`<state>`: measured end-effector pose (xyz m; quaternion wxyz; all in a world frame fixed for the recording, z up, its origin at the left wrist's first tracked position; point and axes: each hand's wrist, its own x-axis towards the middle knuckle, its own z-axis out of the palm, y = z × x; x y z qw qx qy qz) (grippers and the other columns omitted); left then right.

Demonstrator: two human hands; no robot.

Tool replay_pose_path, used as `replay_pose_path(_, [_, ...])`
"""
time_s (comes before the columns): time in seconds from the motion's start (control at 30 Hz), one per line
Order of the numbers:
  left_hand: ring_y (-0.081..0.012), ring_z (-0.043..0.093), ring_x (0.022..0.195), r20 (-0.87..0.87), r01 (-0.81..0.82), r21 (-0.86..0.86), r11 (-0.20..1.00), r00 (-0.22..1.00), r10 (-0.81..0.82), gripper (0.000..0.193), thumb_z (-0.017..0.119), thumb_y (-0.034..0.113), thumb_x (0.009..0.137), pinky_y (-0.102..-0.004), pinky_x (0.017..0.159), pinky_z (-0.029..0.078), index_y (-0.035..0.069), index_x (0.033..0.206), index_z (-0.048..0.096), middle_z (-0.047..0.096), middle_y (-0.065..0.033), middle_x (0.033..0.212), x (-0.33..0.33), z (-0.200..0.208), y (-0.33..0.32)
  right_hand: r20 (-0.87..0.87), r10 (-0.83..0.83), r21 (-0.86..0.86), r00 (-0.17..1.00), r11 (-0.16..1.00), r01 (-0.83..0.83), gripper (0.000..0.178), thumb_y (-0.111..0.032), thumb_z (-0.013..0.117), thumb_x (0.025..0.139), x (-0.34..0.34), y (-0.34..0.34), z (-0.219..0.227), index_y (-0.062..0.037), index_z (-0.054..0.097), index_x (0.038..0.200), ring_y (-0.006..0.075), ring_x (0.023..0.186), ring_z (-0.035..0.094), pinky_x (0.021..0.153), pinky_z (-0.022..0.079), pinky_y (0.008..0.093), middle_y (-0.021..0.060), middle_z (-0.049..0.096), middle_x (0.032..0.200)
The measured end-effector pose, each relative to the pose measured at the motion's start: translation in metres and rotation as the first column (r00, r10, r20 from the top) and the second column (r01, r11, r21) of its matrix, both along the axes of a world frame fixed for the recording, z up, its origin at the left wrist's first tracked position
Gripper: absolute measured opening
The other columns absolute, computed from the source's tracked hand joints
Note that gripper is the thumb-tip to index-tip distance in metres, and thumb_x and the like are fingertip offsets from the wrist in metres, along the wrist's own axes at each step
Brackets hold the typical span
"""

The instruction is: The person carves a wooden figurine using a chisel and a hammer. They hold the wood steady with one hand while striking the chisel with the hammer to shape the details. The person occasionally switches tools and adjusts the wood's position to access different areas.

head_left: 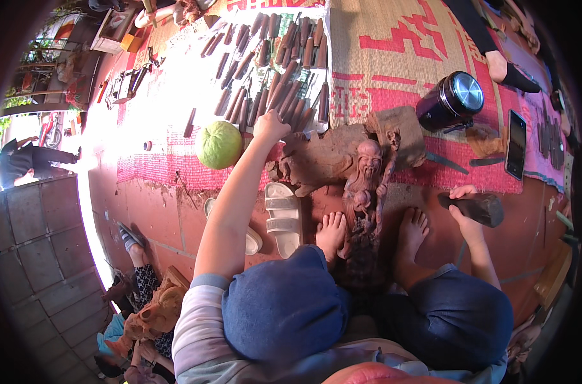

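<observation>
My left hand (271, 126) is stretched forward to the near edge of a spread of carving chisels (283, 89) with dark wooden handles. Its fingers are curled together beside the handles; what they grip, if anything, is hidden. In my right hand (468, 214) is a dark, thick-headed wooden mallet (488, 210), held off to the right of my foot. A carved wooden figure of a bearded old man (366, 173) lies face up between my bare feet. Its upper part is against a rough block of wood (323, 153).
A green round fruit (218, 145) is left of my forearm, near pale sandals (283, 221). To the right are a dark thermos (454, 101) and a phone (515, 144) on the woven mat (380, 70). Another person holds a wood carving (155, 313) at lower left.
</observation>
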<state>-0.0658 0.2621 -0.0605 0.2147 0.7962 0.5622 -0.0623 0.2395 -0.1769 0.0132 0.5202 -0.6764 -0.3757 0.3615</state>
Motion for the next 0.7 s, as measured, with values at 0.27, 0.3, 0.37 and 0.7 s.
replay_pose_path(0.27, [-0.0286,0.067,0.087,0.057,0.021,0.102,0.995,0.998,-0.027,0.036,0.074,0.031,0.065,-0.0388,0.079,0.052,0.005,0.088,0.064,0.068,-0.0133,0.090,-0.021,-0.004,-0.001,0.042,0.036,-0.006,0.998,0.999,-0.035,0.038,0.017,0.054,0.069,-0.006,0.002,-0.002,-0.0064,0.047,0.098,0.0165,0.101,0.053,0.110,0.032,0.0372,0.0053,0.054,0.096])
replay_pose_path(0.3, [-0.0301,0.066,0.089,0.119,-0.009,0.158,0.987,0.993,-0.010,0.034,0.075,0.029,0.066,-0.0401,0.080,0.052,0.005,0.087,0.064,0.067,-0.0137,0.092,-0.025,-0.005,-0.002,0.038,0.038,-0.005,0.999,0.999,-0.038,0.038,0.018,0.054,0.069,-0.005,0.000,-0.003,-0.0065,0.047,0.098,0.0165,0.101,0.053,0.110,0.032,0.0372,0.0053,0.054,0.096])
replay_pose_path(0.37, [-0.0329,0.063,0.093,0.249,-0.072,0.263,0.962,0.969,0.005,0.029,0.075,0.024,0.067,-0.0428,0.082,0.050,0.006,0.086,0.064,0.064,-0.0144,0.096,-0.023,0.002,-0.010,0.039,0.023,-0.010,0.999,1.000,-0.022,0.039,0.018,0.054,0.069,-0.001,-0.005,-0.003,-0.0066,0.047,0.098,0.0166,0.101,0.053,0.110,0.032,0.0372,0.0052,0.054,0.096])
replay_pose_path(0.7, [-0.0239,0.062,0.079,0.608,-0.346,0.271,0.898,0.785,0.119,0.024,0.078,0.015,0.073,-0.0353,0.072,0.050,0.002,0.088,0.065,0.062,-0.0107,0.088,-0.057,0.011,-0.025,-0.071,-0.011,0.043,0.997,0.999,0.014,0.041,0.015,0.055,0.072,0.006,-0.001,-0.026,-0.0078,0.046,0.104,0.0164,0.101,0.050,0.104,0.035,0.0338,0.0036,0.049,0.097])
